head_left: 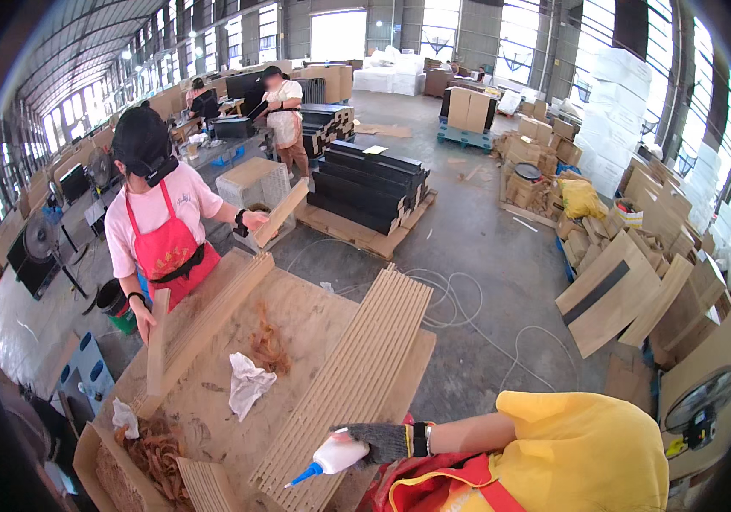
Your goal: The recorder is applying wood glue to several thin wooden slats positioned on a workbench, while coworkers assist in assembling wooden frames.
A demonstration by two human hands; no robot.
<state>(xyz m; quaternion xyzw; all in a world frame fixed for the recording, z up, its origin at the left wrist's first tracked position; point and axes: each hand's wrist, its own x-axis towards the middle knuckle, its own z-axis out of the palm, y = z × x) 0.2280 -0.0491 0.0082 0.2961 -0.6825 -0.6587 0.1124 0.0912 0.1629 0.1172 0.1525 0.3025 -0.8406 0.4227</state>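
Note:
My right hand (375, 444), in a dark grey glove with a black wristband, is closed round a white squeeze bottle (341, 452) with a blue nozzle. The nozzle tilts down and left, above a row of long, narrow wooden strips (357, 354) laid side by side on the worktable (220, 410). I cannot tell whether the tip touches them. My left hand is out of view. Across the table, a person in a pink apron holds one board (282, 213) in one hand and another board (157, 341) upright in the other.
More stacked strips (220, 320) lie near that person. A crumpled white cloth (250, 384) and brown shavings (269, 346) rest on the table. Beyond are black panels (365, 188) on a pallet, a loose hose (459, 299) on the floor, cardboard heaps at right and a fan (41, 237) at left.

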